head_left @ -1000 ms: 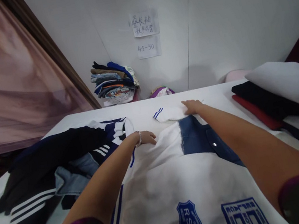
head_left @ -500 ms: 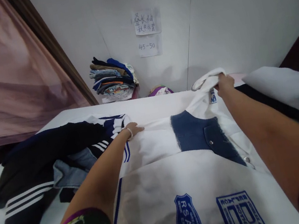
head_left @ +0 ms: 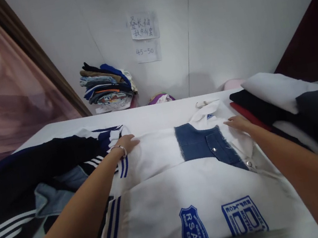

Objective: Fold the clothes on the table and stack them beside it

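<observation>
A white jacket point(head_left: 167, 199) with blue printed badges, blue stripes and a frayed blue denim patch point(head_left: 193, 141) lies spread on the table in front of me. At its far left edge, the fingers of my left hand point(head_left: 126, 144) are closed on the white cloth. Across from it, my right hand point(head_left: 239, 123) rests at the jacket's right side just below the collar point(head_left: 207, 111), fingers stretched out and touching the fabric. The collar lies loose beyond that hand. A metal snap point(head_left: 249, 164) shows on the right edge.
Black and denim clothes point(head_left: 50, 163) lie heaped on the left. More garments, black, red and white point(head_left: 277, 92), are piled at the right. Behind the white table point(head_left: 152, 116) stands a stack of folded clothes point(head_left: 108, 83). Handwritten papers point(head_left: 144, 25) hang on the wall.
My right hand has let go of the raised collar and come down to the jacket's right side. The collar has dropped flat. My left hand keeps its place, and the view has shifted right.
</observation>
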A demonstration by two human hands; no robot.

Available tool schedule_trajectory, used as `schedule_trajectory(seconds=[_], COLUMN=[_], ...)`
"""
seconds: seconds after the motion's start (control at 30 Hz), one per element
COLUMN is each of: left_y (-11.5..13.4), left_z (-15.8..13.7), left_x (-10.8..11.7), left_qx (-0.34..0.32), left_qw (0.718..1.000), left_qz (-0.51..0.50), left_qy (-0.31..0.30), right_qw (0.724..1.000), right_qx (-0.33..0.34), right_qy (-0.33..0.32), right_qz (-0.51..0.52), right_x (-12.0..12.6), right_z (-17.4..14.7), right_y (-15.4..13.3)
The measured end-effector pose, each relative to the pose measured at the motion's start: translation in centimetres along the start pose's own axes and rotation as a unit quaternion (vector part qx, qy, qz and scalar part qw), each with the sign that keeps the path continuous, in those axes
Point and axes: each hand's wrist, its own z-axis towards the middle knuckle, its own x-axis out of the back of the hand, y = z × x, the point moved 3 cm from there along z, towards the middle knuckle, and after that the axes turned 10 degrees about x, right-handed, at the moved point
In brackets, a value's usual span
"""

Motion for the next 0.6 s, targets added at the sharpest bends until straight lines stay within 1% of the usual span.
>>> schedule_trajectory(seconds=[0.03,0.07,0.17,0.23,0.37,0.47,0.53,0.6], left_y=[0.0,0.0,0.1,0.1,-0.6,-2.3,-3.7,-4.7], left_z=[-0.2,-0.3,-0.6,-0.6,-0.8,-1.1,-1.3,-1.6], left_x=[-0.1,-0.4,-1.7,-2.4,-2.5,-2.2,-2.2,-2.4], left_qx=[0.001,-0.002,0.002,0.013,0.027,0.057,0.076,0.089], left_qw=[1.000,1.000,0.998,0.997,0.999,0.998,0.995,0.993], left_qz=[0.009,0.025,0.067,0.070,0.038,-0.022,-0.063,-0.082], left_qy=[0.014,0.015,-0.007,-0.013,0.010,0.029,0.021,0.009], right_qw=[1.000,1.000,0.998,0.998,0.999,0.999,0.999,0.998], right_qx=[-0.005,-0.011,-0.026,-0.023,0.005,0.014,0.003,-0.007], right_qy=[-0.004,-0.003,0.007,0.003,-0.010,-0.007,-0.011,-0.024], right_qz=[-0.012,-0.024,-0.054,-0.065,-0.054,-0.042,-0.047,-0.058], right_x=[0.0,0.0,0.1,0.1,0.4,1.4,2.0,2.3], right_z=[-0.5,-0.9,-1.7,-2.0,-2.7,-4.1,-5.4,-6.7], right_y=[0.1,0.1,0.2,0.3,1.0,2.5,3.6,4.5])
